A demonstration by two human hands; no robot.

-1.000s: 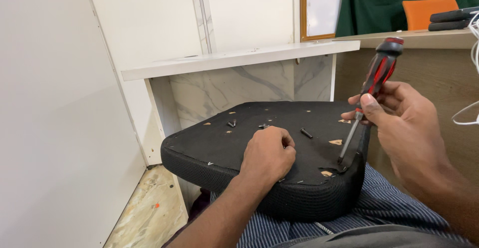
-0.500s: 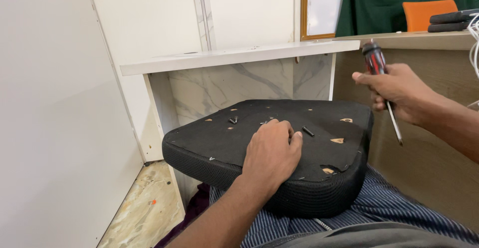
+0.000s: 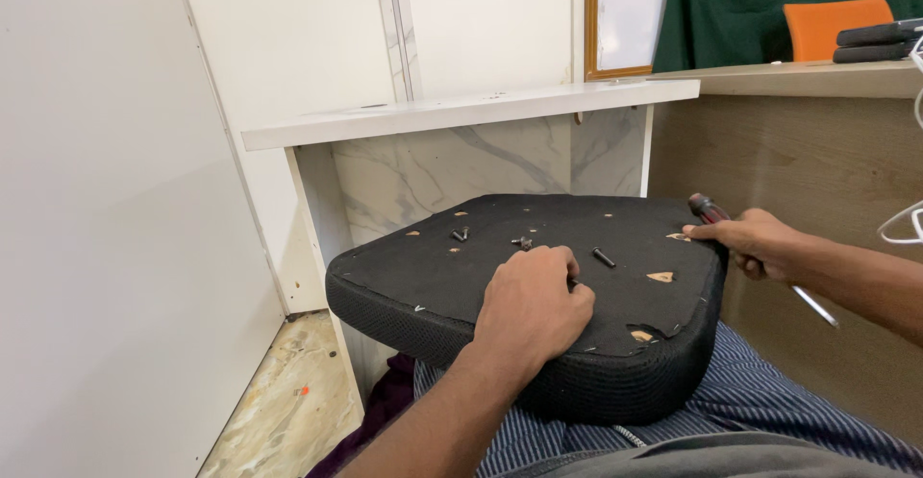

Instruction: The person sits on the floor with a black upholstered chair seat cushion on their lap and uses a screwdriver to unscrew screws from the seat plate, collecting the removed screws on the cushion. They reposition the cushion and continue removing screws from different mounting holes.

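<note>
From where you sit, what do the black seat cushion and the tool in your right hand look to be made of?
Seat cushion: flat, matte fabric on the upturned underside, torn to pale wood in spots; the edge looks like woven mesh. Screwdriver in the right hand: shiny metal shaft, handle probably red and black plastic, mostly hidden.

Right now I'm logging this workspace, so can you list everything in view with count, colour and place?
seat cushion: one, black, upside down on the lap
screws: a few, dark, loose on the cushion
screwdriver: one, red-and-black handle, at the cushion's right edge
shelf: one, white, behind the cushion
desk: one, wood-brown, upper right
chair: one, orange, behind the desk
cable: one, white, far right
left hand: resting on the cushion
right hand: gripping the screwdriver
</note>
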